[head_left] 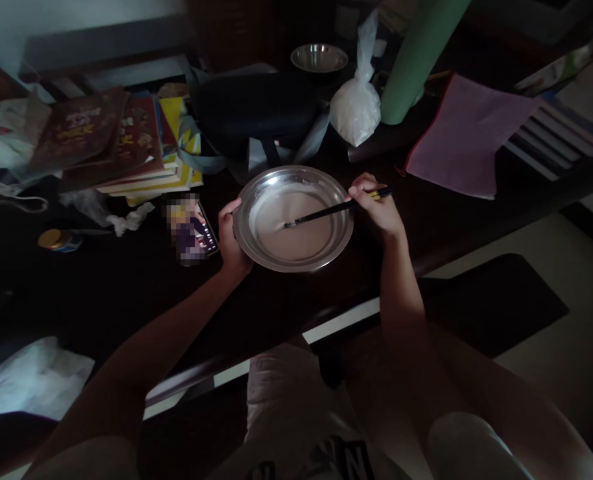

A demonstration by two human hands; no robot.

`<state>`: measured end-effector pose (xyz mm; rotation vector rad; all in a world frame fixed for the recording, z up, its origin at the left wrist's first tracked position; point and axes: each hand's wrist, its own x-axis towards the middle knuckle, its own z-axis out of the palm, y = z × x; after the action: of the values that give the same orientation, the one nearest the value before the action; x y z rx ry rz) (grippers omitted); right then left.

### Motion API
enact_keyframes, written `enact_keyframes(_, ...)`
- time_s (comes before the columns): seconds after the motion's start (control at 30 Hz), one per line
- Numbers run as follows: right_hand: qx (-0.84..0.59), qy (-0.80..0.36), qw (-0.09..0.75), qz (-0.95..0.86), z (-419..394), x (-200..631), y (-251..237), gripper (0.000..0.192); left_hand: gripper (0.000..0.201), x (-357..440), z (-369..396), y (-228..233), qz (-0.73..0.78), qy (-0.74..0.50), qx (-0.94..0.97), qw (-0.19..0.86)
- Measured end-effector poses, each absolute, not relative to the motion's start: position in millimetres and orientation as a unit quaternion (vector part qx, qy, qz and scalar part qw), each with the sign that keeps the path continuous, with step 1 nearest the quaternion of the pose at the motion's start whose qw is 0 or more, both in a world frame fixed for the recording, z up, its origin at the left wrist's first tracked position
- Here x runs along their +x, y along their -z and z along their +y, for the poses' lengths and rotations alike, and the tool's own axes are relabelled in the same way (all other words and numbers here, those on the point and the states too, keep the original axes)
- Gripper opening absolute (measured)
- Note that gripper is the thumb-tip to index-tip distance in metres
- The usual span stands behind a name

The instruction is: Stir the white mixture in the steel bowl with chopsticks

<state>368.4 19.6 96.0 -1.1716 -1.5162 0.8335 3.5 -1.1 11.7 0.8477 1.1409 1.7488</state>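
Observation:
A round metal bowl (345,247) sits at the middle of the dark table, holding a pale, creamy liquid (296,240). My left hand (232,237) grips the bowl's left rim, thumb on the edge and fingers hidden at its side. In my right hand (376,208) are dark chopsticks (326,211) with gold marks near the upper end. Their tips dip into the liquid near the bowl's centre, slanting down to the left. Whether there is one stick or a pair pressed together is hard to see.
A lit phone (191,229) lies left of the bowl, near stacked books (126,143) and a small jar (59,240). Behind are a black bag (261,110), a tied plastic bag of white powder (355,110), a green cylinder (416,63), another metal bowl (319,59) and a pink pouch (466,140).

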Motion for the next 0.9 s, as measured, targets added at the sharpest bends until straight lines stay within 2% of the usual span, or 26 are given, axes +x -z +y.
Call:
enact_keyframes(0.1, -0.493, -0.339, 0.518, -0.611, 20.0, 369.5, -96.2, 0.063, 0.049, -0.6, -1.4, -8.7, 0.450, -0.690, 0.370, 0.430)
enact_keyframes(0.23, -0.486, -0.349, 0.496, -0.629, 20.2, 368.5, -95.5, 0.059, 0.052, -2.1, -2.2, -6.9, 0.451, -0.681, 0.391, 0.425)
enact_keyframes(0.4, -0.490, -0.330, 0.521, -0.616, 20.7, 370.3, -92.8, 0.066, 0.049, 3.3, -1.9, -9.3, 0.450, -0.705, 0.351, 0.421)
enact_keyframes(0.57, -0.471, -0.358, 0.493, -0.638, 20.0, 369.8, -92.4, 0.067, 0.050, 3.4, -0.8, -9.5, 0.457, -0.704, 0.349, 0.416)
enact_keyframes(0.73, -0.496, -0.335, 0.520, -0.610, 19.1, 369.9, -95.0, 0.062, 0.053, 2.1, 0.6, -6.3, 0.460, -0.698, 0.353, 0.419)
enact_keyframes(0.9, -0.488, -0.350, 0.498, -0.626, 18.5, 367.3, -97.8, 0.071, 0.051, 0.5, 1.2, -3.7, 0.458, -0.699, 0.357, 0.418)
